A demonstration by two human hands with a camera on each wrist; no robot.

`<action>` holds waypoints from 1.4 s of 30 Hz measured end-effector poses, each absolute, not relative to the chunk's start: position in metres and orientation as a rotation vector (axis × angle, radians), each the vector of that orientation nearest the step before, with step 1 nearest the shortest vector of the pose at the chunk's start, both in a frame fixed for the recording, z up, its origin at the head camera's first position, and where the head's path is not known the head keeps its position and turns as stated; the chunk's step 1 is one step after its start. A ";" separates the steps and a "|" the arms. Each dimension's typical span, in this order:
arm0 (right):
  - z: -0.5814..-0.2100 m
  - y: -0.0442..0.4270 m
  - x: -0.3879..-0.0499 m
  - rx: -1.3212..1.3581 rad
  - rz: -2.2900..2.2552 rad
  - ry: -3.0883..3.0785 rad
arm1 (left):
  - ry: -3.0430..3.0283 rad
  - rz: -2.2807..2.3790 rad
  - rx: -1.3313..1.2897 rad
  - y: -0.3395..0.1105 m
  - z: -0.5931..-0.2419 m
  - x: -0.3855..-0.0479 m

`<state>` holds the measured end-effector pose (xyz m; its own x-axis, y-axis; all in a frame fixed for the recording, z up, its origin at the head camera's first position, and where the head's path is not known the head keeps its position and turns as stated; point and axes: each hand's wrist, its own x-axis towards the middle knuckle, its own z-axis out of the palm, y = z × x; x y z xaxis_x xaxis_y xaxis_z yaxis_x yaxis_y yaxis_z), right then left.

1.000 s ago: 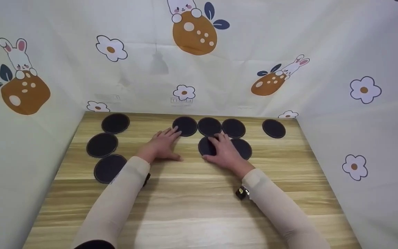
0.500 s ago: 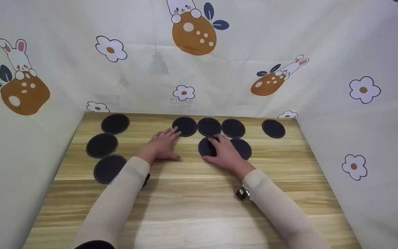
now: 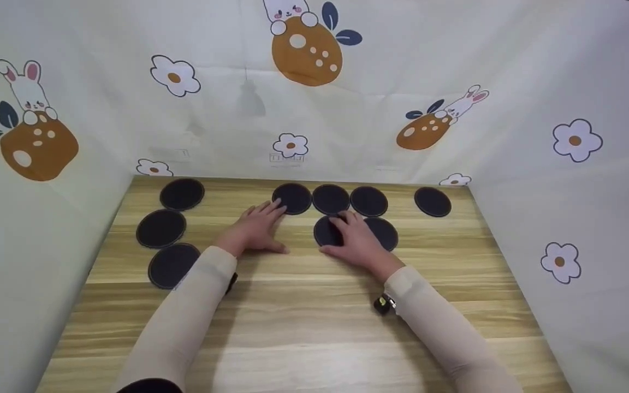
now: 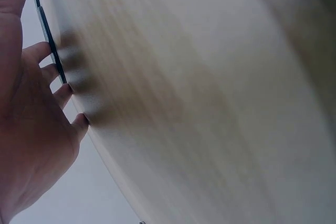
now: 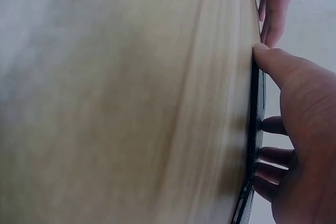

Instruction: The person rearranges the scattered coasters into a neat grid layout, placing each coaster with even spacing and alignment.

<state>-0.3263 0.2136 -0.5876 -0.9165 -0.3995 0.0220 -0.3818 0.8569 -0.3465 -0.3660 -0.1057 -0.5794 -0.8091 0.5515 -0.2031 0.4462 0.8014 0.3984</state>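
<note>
Black round coasters with stitched rims lie flat on a wooden table. In the head view my left hand (image 3: pixel 255 229) rests with spread fingers, its fingertips on the lower edge of the left coaster (image 3: pixel 292 197) in the back row. That hand's thumb lies apart, on the wood. My right hand (image 3: pixel 357 240) spreads over a front coaster (image 3: pixel 325 232), thumb by its near edge and fingertips on its surface and far edge. It partly covers another coaster (image 3: pixel 384 234) to the right. The right wrist view shows the right thumb (image 5: pixel 270 59) touching the coaster's edge.
Behind the hands stand a middle coaster (image 3: pixel 331 199) and a right one (image 3: pixel 369 201) of the back row. A lone coaster (image 3: pixel 433 201) lies far right. At left, several form a column, including a coaster (image 3: pixel 161 228). Patterned cloth (image 3: pixel 216 120) walls the table (image 3: pixel 303 333).
</note>
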 end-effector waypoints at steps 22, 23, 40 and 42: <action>-0.581 0.338 -0.366 -0.649 -0.853 2.896 | 2.682 0.512 0.753 -0.107 -0.573 -0.363; -0.582 0.341 -0.367 -0.658 -0.848 2.886 | 2.682 0.509 0.753 -0.107 -0.573 -0.363; -0.594 0.350 -0.369 -0.646 -0.913 2.830 | 2.696 0.508 0.795 -0.106 -0.578 -0.366; -0.596 0.350 -0.369 -0.647 -0.913 2.837 | 2.693 0.523 0.796 -0.107 -0.582 -0.368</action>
<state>-0.3690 0.3502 -0.5962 -0.9060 -0.4212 0.0414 -0.3664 0.7314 -0.5752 -0.3684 -0.1069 -0.5819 -0.8074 0.5665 -0.1651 0.4635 0.7820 0.4166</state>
